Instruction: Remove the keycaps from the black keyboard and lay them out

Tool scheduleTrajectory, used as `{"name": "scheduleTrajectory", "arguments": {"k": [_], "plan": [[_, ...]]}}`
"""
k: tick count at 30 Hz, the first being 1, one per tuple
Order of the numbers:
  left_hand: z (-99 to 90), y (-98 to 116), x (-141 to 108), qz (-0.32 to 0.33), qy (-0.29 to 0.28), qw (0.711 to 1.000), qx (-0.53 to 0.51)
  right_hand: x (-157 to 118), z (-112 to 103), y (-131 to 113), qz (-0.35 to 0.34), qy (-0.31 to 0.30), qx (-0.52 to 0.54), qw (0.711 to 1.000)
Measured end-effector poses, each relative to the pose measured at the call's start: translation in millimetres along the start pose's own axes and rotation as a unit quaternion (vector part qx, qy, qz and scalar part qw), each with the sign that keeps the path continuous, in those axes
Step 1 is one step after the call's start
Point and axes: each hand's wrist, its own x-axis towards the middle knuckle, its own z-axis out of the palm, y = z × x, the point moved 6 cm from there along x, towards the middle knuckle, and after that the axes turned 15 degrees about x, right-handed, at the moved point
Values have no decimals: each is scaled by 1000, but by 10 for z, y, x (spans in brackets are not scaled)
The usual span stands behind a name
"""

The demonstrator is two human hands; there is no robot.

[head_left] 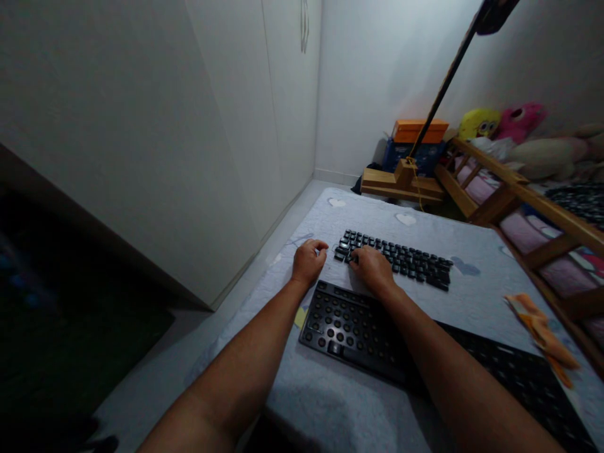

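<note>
Centrally, I see black keycaps (395,257) laid in rows on a patterned pale cloth (330,384). The right hand (372,268) is at their near left part, fingers bent down; whether they grasp a cap I cannot tell. The left hand (309,260) is just left, fingers curled, contents unclear. Nearer me, the keyboard base (349,327) passes beneath the right forearm, near an orange cloth (542,333)
</note>
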Motion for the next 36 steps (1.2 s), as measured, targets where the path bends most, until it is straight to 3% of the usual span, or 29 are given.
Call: {"name": "scheduleTrajectory", "arguments": {"k": [4,8,11,12,13,17,21,26,36], "plan": [[0,-3,-2,-2,-1,1000,0,-49,-140,-43,0,30,57,998],[-5,2,-4,-1,-3,1000,-1,-259,-458,-78,-4,69,163,984],[-2,5,-7,0,-4,1000,0,-587,-700,-23,6,107,471,876],[-1,6,-8,0,-4,1000,1,-720,-768,-33,-15,116,517,848],[0,6,-9,0,-4,1000,1,-859,-822,-42,-30,128,530,838],[0,7,-11,2,-4,1000,-2,-1341,-701,-74,15,67,538,840],[-4,5,-13,5,-6,1000,4,-1622,-444,-147,36,3,454,890],[1,-7,-13,5,-4,1000,7,-1735,-230,-243,-14,-23,385,923],[-15,7,-14,3,-10,1000,13,-1818,-42,-442,-105,-34,350,930]]}}
